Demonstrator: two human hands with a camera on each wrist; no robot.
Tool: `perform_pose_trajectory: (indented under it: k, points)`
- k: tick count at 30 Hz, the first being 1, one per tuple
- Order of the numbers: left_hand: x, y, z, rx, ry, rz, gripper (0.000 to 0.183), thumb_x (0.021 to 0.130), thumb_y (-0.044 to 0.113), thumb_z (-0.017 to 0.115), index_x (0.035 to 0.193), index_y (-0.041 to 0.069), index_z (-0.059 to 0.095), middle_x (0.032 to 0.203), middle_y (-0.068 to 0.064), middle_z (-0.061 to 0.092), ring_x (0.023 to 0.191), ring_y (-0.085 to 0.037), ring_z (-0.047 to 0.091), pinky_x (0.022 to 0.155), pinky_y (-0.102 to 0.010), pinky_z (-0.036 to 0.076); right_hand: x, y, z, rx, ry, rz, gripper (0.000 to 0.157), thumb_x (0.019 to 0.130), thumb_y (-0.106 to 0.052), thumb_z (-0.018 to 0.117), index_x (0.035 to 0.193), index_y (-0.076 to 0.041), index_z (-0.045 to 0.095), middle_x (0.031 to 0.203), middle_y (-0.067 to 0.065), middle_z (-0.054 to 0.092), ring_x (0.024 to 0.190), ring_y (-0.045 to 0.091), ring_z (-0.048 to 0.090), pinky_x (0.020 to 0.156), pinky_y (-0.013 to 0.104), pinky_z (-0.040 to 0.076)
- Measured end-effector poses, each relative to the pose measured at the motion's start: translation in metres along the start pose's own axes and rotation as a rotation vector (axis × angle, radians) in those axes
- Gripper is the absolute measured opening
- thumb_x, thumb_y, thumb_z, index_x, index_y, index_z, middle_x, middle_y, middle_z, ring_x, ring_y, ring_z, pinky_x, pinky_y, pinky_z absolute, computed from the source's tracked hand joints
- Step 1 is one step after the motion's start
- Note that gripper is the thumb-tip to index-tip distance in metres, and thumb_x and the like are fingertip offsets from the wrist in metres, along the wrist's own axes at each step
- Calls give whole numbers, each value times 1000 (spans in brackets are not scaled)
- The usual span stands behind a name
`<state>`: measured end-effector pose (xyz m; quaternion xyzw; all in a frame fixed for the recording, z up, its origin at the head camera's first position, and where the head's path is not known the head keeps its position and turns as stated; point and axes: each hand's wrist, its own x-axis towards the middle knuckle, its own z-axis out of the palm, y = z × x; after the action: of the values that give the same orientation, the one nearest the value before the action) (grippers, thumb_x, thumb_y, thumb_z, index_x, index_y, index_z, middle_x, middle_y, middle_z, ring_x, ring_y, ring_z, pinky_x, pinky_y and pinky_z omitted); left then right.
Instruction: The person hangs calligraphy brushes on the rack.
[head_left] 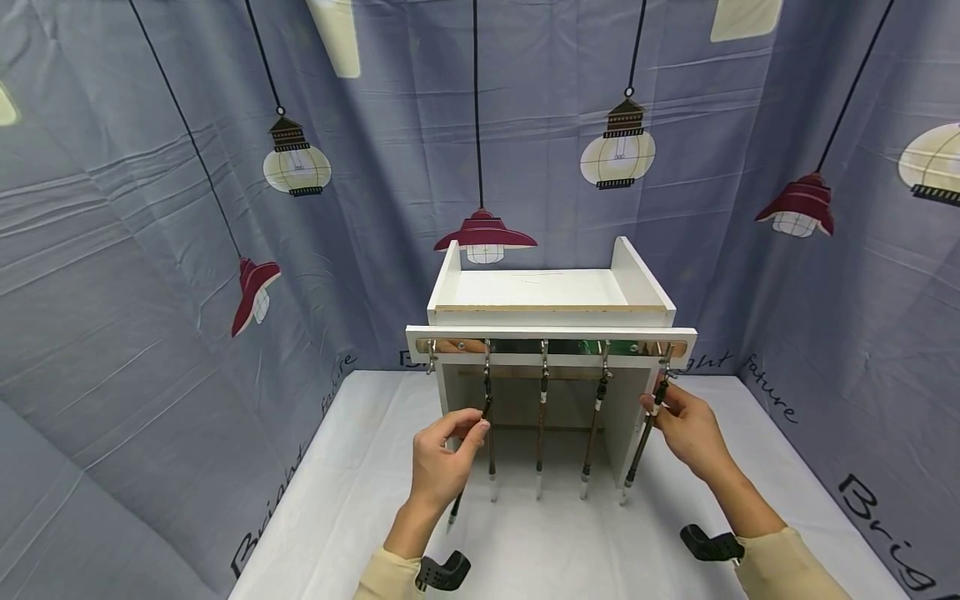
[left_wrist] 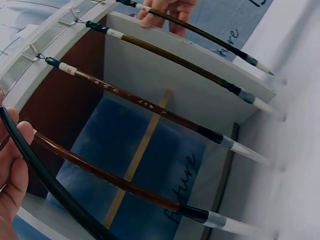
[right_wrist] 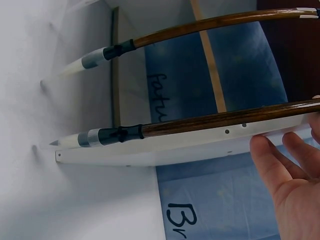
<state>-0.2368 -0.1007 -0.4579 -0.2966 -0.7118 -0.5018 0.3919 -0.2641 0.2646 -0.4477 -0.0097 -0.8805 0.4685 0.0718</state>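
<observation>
My left hand (head_left: pixel 442 462) pinches a dark-handled writing brush (left_wrist: pixel 42 175) between thumb and fingers, its tip slanting down past the palm. Several brown-handled writing brushes hang by loops from hooks on the front rail (head_left: pixel 517 361) of a white wooden rack; one of them, a glossy brown brush (left_wrist: pixel 125 95), hangs near the middle. My right hand (head_left: pixel 690 429) is at the rightmost hanging brush (right_wrist: pixel 195 122), its fingers behind the handle and alongside the rack's side panel (right_wrist: pixel 210 137). A bare hook (head_left: pixel 431 357) is at the rail's left end.
The rack's upper tray (head_left: pixel 540 317) has raised sides and stands behind the rail. A white table surface (head_left: pixel 337 500) lies under the rack. Blue-grey cloth (head_left: pixel 375 167) printed with lamps and lettering surrounds the table. Black wrist-camera mounts (head_left: pixel 444 572) sit at both sleeves.
</observation>
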Motion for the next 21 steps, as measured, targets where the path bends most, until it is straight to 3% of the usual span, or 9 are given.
perform_pose_trajectory:
  k: [10,17,21]
  points:
    - [6,1,-5,26,53,-26,17,87,-3,78,102,3,75,81,-9,77,65,-17,72,69,-15,55,-1,-1,-1,-21,9,-12,63,109,-44,50,155,-2,44,152,35,44,124,54,60,98,70,50]
    - [16,19,-12,36,96,-47,14,84,-12,76,97,-7,72,74,-16,74,62,-24,71,70,-12,54,-1,0,-1,-34,20,-30,64,108,-45,50,155,-1,44,150,35,47,121,53,63,95,68,53]
    - [18,23,-17,53,111,-67,13,86,-11,75,98,-7,73,76,-17,75,64,-25,72,77,-8,53,0,1,0,-23,15,-27,64,109,-45,50,155,-2,43,151,35,46,122,53,62,97,68,52]
